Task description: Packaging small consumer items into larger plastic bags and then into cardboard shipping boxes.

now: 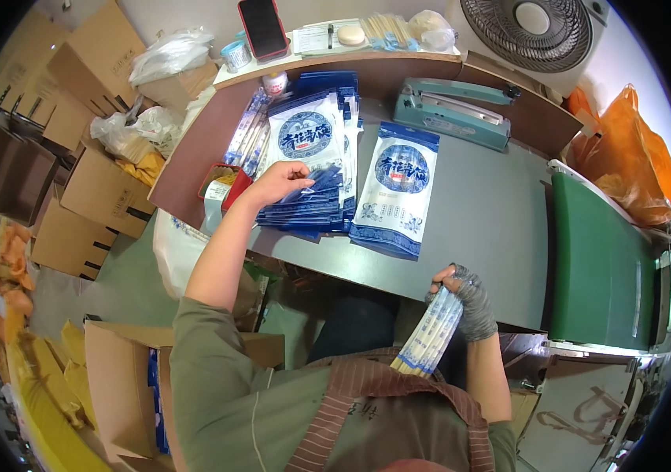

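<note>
My left hand [282, 181], bare, reaches over a stack of blue-and-white plastic bags [304, 134] on the table. Its fingers are curled and pinched together at the stack; whether they grip a bag's edge cannot be made out. Close to my body, past the table's front edge, my right hand [469, 303] wears a grey fingerless glove. It is closed around the upper end of a bundle of paper-wrapped chopsticks [430, 334], tilted with the lower end toward my apron. Between both hands a single blue-and-white bag [394, 193] lies flat on the grey tabletop.
A teal bag sealer [453, 114] stands at the back of the table [493, 212]. Wrapped chopsticks [249, 130] and a red tape dispenser [225, 185] sit left of the stack. A phone [263, 30] leans on the back shelf. Cardboard boxes [107, 189] stand left; a green-topped unit [599, 263] stands right.
</note>
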A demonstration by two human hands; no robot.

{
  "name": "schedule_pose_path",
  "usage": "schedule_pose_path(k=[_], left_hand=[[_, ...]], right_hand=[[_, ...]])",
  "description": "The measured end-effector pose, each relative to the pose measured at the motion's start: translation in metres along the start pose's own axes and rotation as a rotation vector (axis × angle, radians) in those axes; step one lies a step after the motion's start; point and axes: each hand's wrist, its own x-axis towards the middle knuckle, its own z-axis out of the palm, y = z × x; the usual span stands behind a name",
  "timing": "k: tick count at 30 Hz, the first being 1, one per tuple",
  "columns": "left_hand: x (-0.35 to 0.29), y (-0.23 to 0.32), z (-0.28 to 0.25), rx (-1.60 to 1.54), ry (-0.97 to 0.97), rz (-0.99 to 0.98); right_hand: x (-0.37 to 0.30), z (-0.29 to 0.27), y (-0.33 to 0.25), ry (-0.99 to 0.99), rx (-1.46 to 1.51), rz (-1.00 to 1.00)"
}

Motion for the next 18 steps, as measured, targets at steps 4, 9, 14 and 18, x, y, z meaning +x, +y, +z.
schedule_pose_path(k=[4,9,14,18], left_hand=[[0.007,-0.004,0.017,0.000,0.052,0.021],[0.007,-0.011,0.030,0.030,0.301,-0.042],[-0.015,0.020,0.063,0.464,0.290,0.347],[-0.018,0.034,0.084,0.839,0.699,0.513]], right_hand=[[-0.008,-0.010,-0.001,-0.057,0.050,0.007],[-0.014,-0.010,-0.003,-0.090,0.080,-0.010],[-0.022,-0.019,-0.001,-0.071,0.104,-0.033],[-0.028,-0.019,0.007,0.017,0.086,-0.062]])
